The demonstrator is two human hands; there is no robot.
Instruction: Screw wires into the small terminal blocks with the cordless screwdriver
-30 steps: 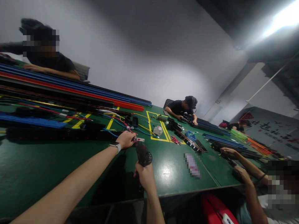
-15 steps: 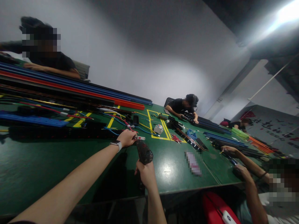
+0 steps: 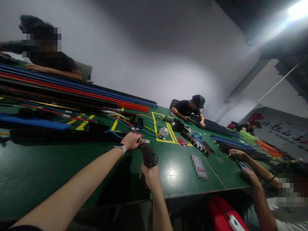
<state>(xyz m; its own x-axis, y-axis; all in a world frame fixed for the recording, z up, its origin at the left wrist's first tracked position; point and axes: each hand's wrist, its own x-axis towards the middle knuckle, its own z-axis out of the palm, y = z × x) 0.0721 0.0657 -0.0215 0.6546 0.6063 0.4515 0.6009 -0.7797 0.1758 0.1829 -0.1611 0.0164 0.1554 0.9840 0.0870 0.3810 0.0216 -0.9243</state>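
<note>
My right hand (image 3: pixel 151 177) is wrapped round the handle of a black power drill (image 3: pixel 149 156), whose front end points away from me. My left hand (image 3: pixel 130 141), with a watch on the wrist, is closed at the right end of a long black bar (image 3: pixel 64 136), right by the drill's tip. What its fingers pinch is too small to make out. A small whitish piece with a red mark (image 3: pixel 145 141) sticks out beside those fingers. Red, blue and yellow wires (image 3: pixel 141 131) lie just beyond my left hand.
Blue and orange rails (image 3: pixel 134 106) run along the far left of the green table (image 3: pixel 178 179). A white block (image 3: pixel 163 132), red-handled pieces (image 3: pixel 182 141) and a blue holder (image 3: pixel 198 137) lie right of centre. A person's hands (image 3: pixel 243 163) work at the right; other people sit farther back.
Both my hands and the drill stay almost in place. The view has shifted very slightly. The people around hold nearly the same poses.
</note>
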